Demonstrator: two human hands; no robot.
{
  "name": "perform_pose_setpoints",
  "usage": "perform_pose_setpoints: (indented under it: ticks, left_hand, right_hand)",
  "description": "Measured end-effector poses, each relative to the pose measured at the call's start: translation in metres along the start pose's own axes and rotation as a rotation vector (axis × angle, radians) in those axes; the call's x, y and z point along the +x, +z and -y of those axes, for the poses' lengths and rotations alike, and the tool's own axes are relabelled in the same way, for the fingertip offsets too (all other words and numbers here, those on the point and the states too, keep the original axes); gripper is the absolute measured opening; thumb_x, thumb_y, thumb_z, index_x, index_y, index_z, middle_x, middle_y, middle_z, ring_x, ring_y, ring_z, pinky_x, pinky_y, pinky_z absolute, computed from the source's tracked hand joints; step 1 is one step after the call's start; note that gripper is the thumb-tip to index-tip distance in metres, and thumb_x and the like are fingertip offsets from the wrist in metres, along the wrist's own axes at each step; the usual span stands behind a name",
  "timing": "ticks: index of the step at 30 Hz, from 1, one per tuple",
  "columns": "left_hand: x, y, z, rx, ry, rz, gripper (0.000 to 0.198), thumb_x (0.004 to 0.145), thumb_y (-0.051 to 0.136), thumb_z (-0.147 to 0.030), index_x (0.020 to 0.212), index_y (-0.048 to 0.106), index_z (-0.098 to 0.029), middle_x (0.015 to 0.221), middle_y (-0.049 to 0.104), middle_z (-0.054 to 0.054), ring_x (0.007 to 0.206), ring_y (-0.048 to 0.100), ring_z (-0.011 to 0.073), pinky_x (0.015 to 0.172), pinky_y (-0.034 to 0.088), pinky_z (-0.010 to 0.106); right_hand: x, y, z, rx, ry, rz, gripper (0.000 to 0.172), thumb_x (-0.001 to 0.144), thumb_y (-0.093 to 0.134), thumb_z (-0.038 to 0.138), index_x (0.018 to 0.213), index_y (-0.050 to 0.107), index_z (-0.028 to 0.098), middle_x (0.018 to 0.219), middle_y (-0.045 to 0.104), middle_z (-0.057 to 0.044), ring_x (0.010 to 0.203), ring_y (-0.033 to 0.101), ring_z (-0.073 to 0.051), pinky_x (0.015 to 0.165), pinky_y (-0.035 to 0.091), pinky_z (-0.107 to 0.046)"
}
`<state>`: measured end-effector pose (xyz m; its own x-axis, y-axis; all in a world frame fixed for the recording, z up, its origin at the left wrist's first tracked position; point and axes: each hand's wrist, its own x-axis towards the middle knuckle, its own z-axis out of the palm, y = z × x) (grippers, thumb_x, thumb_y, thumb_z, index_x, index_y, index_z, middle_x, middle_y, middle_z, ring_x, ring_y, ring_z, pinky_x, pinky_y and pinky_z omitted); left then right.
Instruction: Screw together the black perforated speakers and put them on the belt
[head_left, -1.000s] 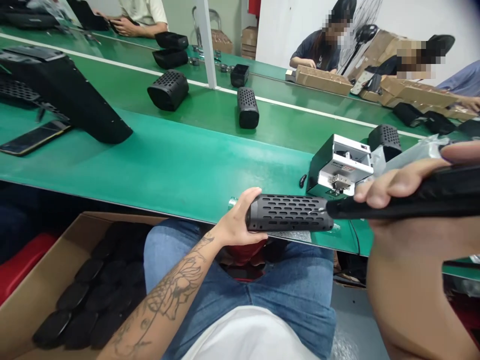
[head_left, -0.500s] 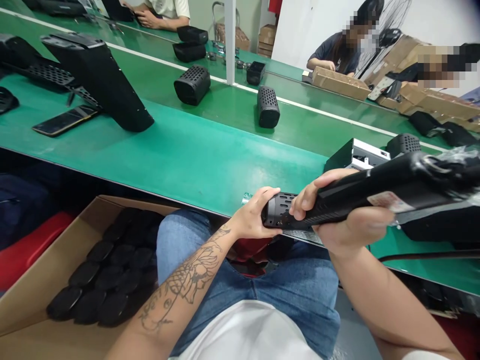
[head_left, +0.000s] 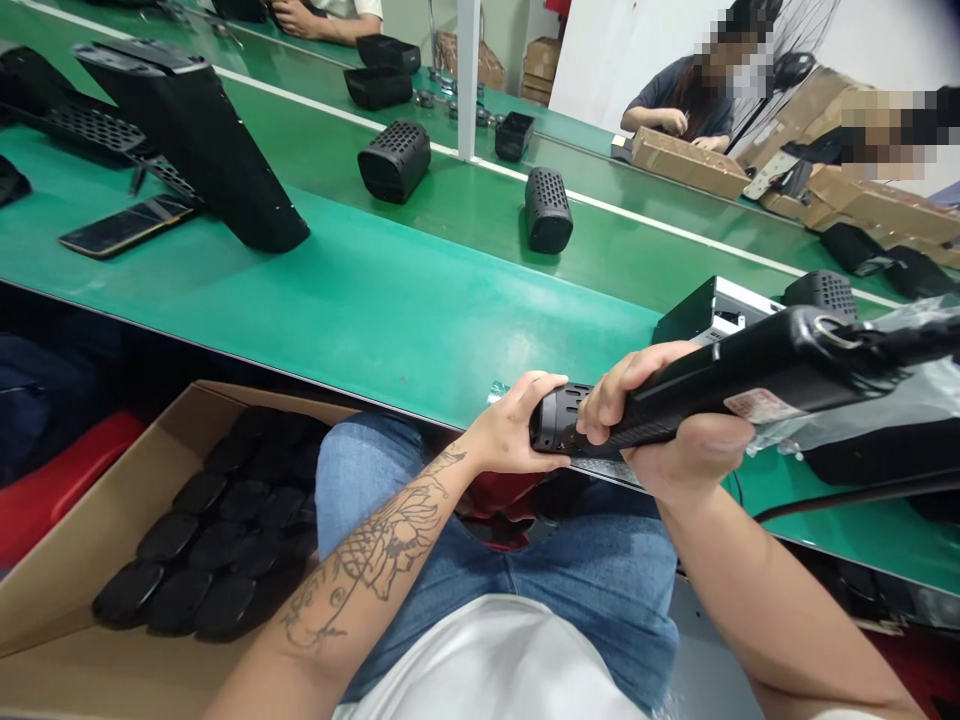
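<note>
Left hand point(head_left: 504, 430), just below centre of the frame, fingers clamped on a perforated black casing point(head_left: 556, 415) at the desk point(head_left: 397, 310); right hand point(head_left: 664, 470), centre right, fingers wrapped round a black tool point(head_left: 757, 370) (its tip hidden); lower left, carton point(head_left: 52, 610).

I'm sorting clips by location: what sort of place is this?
Probably a factory assembly line. A green work surface bears several perforated black housings, a cardboard box holds rows of similar black parts, and the right hand grips a black tool.
</note>
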<state>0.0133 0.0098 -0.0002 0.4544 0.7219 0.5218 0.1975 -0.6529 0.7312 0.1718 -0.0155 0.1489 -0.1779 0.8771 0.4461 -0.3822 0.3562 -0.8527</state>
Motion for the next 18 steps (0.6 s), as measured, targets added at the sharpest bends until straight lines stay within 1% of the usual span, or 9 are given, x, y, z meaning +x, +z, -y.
perform_pose_setpoints:
  ticks: [4,8,10,12,15,16,18]
  left_hand:
    - [0.000,0.002,0.001,-0.012,-0.011,-0.016,0.103,0.069,0.091,-0.048,0.154,0.035,-0.028,0.146,0.050,0.013,0.132,0.057,0.0345,0.111,0.052,0.050]
    - [-0.001,0.002,0.001,-0.001,0.008,-0.028,0.105,0.069,0.091,-0.048,0.154,0.034,-0.028,0.146,0.049,0.013,0.135,0.054,0.0350,0.114,0.050,0.051]
    - [-0.002,0.001,0.000,0.002,0.006,-0.015,0.106,0.070,0.091,-0.046,0.156,0.031,-0.028,0.147,0.048,0.014,0.137,0.053,0.0355,0.116,0.048,0.052]
    - [-0.002,-0.001,-0.001,0.002,-0.023,0.013,0.112,0.069,0.091,-0.043,0.159,0.027,-0.029,0.150,0.046,0.014,0.139,0.052,0.0359,0.117,0.047,0.053]
    - [-0.001,-0.008,-0.005,-0.005,-0.092,0.071,0.122,0.067,0.091,-0.036,0.165,0.018,-0.029,0.157,0.040,0.015,0.142,0.050,0.0358,0.120,0.045,0.052]
    - [0.000,-0.010,-0.006,-0.009,-0.105,0.088,0.122,0.067,0.090,-0.034,0.165,0.019,-0.029,0.158,0.040,0.015,0.143,0.049,0.0355,0.121,0.044,0.052]
    - [0.000,-0.014,-0.008,-0.011,-0.100,0.094,0.112,0.068,0.090,-0.031,0.162,0.030,-0.028,0.155,0.045,0.014,0.143,0.049,0.0347,0.123,0.043,0.051]
  right_hand:
    - [0.001,-0.001,0.000,0.021,0.050,0.008,0.049,0.066,0.089,0.066,0.086,0.076,0.022,0.065,0.068,-0.002,0.046,0.060,-0.020,0.045,0.051,-0.036]
    - [0.000,0.000,-0.001,0.008,0.079,0.028,0.050,0.065,0.090,0.064,0.091,0.080,0.022,0.067,0.069,-0.003,0.050,0.062,-0.021,0.051,0.056,-0.038]
    - [0.000,0.001,0.003,-0.008,0.083,0.038,0.053,0.067,0.088,0.066,0.094,0.081,0.022,0.067,0.069,-0.003,0.051,0.063,-0.022,0.051,0.056,-0.039]
    - [0.002,-0.001,0.014,-0.018,0.068,0.032,0.057,0.067,0.085,0.072,0.095,0.080,0.021,0.066,0.068,-0.004,0.050,0.063,-0.023,0.048,0.055,-0.039]
    - [0.012,-0.015,0.040,-0.066,-0.007,-0.064,0.056,0.070,0.080,0.075,0.089,0.076,0.022,0.061,0.065,-0.003,0.048,0.062,-0.023,0.048,0.054,-0.041]
    - [0.018,-0.025,0.049,-0.094,-0.032,-0.107,0.056,0.071,0.079,0.076,0.089,0.074,0.023,0.061,0.065,-0.003,0.049,0.063,-0.024,0.049,0.055,-0.041]
    - [0.030,-0.049,0.062,-0.173,-0.089,-0.244,0.059,0.071,0.075,0.079,0.091,0.071,0.023,0.062,0.063,-0.002,0.052,0.064,-0.023,0.050,0.055,-0.041]
